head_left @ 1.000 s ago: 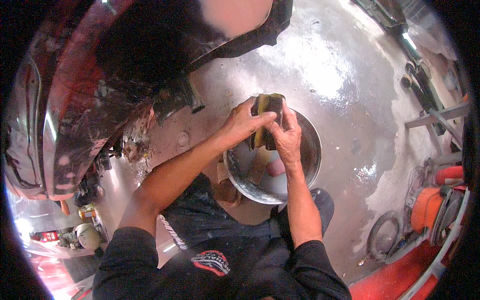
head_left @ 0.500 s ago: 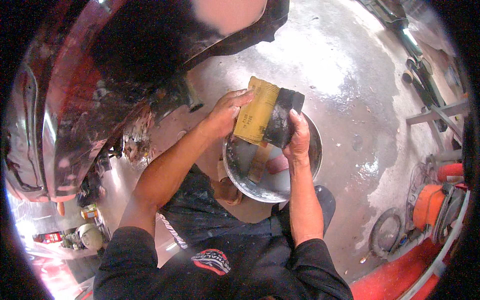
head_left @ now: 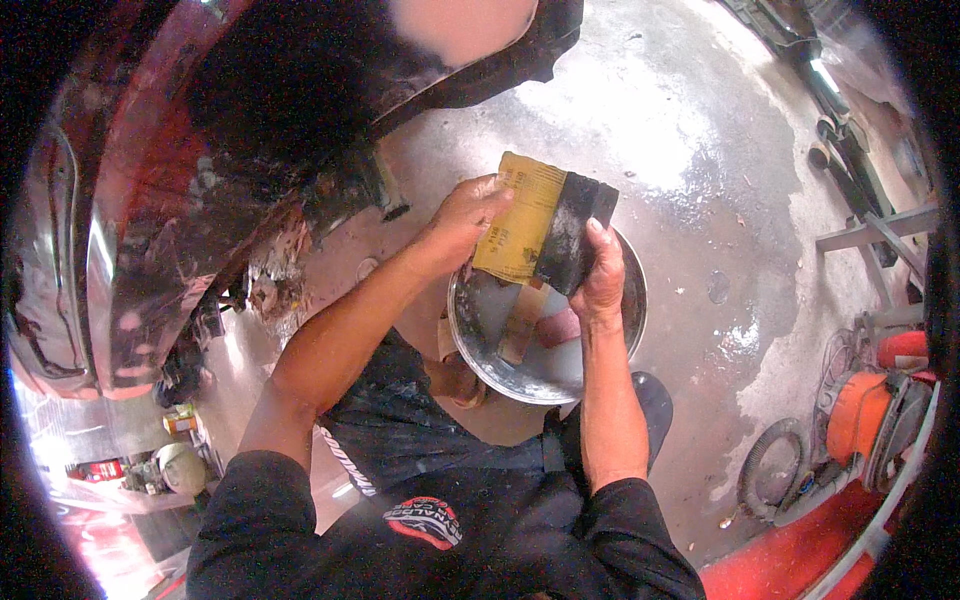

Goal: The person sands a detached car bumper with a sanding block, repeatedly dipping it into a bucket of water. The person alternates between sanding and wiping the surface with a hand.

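Observation:
My left hand (head_left: 467, 220) grips the left edge of a yellow sandpaper sheet (head_left: 517, 220), whose printed back faces up. My right hand (head_left: 598, 265) grips the right side of the adjoining black piece (head_left: 570, 220), which looks like a sanding pad or block dusted with white. Both are held over a round metal basin (head_left: 480, 375) of cloudy liquid. A flat brown strip (head_left: 521, 325) and a pink piece (head_left: 560, 328) lie in the basin, partly hidden by what I hold.
A dark car body (head_left: 200, 180) with pale primer patches fills the upper left. Along the right are long dark parts (head_left: 840, 160), a metal stand (head_left: 850, 240) and an orange machine (head_left: 855, 415) with a hose. The floor (head_left: 700, 300) has wet patches. Assorted items (head_left: 180, 460) lie at lower left.
My hands have spread apart and turned the bundle flatter, showing the yellow back. In the last half second they moved slightly to the right.

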### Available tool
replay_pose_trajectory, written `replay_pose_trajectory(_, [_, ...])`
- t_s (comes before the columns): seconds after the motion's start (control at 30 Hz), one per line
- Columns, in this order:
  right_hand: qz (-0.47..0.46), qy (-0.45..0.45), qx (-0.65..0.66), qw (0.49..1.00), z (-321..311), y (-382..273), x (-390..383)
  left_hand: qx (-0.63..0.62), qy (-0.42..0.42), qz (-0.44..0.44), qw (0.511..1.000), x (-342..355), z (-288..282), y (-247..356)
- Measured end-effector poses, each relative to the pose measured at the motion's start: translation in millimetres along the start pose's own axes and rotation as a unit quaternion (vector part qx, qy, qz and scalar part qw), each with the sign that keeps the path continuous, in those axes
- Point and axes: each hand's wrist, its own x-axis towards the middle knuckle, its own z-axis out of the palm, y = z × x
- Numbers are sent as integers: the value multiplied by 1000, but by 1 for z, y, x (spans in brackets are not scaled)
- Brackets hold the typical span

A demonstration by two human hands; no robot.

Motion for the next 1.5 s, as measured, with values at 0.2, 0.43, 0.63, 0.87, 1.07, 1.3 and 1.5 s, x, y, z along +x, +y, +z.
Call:
replay_pose_trajectory(0.2, [-4,25,-15,1000,-7,-3,2,141,119,33,982,-1,-19,-11])
replay_pose_trajectory(0.43, [16,46,-335,941,1,8,1,449,295,192,821,-11,-33,-22])
replay_pose_trajectory(0.63, [-120,-24,-519,846,-36,34,16,559,244,178,772,-35,-6,11])
replay_pose_trajectory(0.87, [-22,-104,-622,776,-17,42,7,544,199,133,804,-42,-8,-1])
replay_pose_trajectory(1.07, [24,-137,-547,826,-39,56,11,538,143,158,815,-34,23,24])
replay_pose_trajectory(1.3, [25,-152,-460,875,-78,59,41,542,185,254,779,-44,14,-5])
replay_pose_trajectory(1.5, [55,-53,-318,945,-90,62,51,565,162,130,798,-39,29,-21])
